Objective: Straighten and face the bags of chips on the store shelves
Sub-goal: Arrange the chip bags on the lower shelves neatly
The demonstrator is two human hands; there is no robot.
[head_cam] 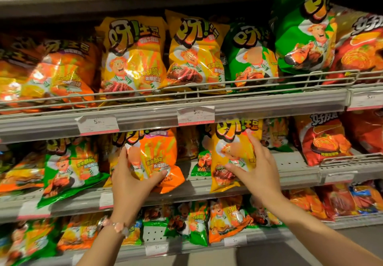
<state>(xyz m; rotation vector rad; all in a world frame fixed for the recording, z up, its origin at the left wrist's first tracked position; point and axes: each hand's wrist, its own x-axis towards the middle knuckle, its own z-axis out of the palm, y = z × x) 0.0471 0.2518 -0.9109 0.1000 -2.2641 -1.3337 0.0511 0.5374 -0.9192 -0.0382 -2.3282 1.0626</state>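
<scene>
Person at snack aisle, both arms up to middle shelf [294,174], the grey metal one w/ price-tag strip.

Left hand [132,179] cups the glossy orange foil chip bag [157,158] from its lower-left corner: thumb across the bottom front, fingers up the left edge and partly behind. So grasping. Bag stands at shelf front, tilted a bit, bottom hanging over the lip.

Right hand [256,167] on the shiny yellow foil chip bag [232,151]: thumb pressed across the front, fingers running up the right edge. Looks like a grip on the side, though how far fingers wrap behind I can't see. Bag upright-ish, bottom also past the shelf edge, touching a small green bag [200,162] at its left.

Step in hand, my read: pulling both bags fwd and squaring them, logo out.

To do it well, probably:
- hold by edges, not the puffed middle; foil crumples, chips crush
- seat each bottom back on the shelf, not over the lip, else it tips off
- turn orange bag upright so print reads level
- close the gap btwn the two so row looks full

Wide green foil bag [68,170] further left lies slumped and slanted, a likely next candidate. Top shelf bags sit behind a wire rail [248,83], mostly facing out.
</scene>
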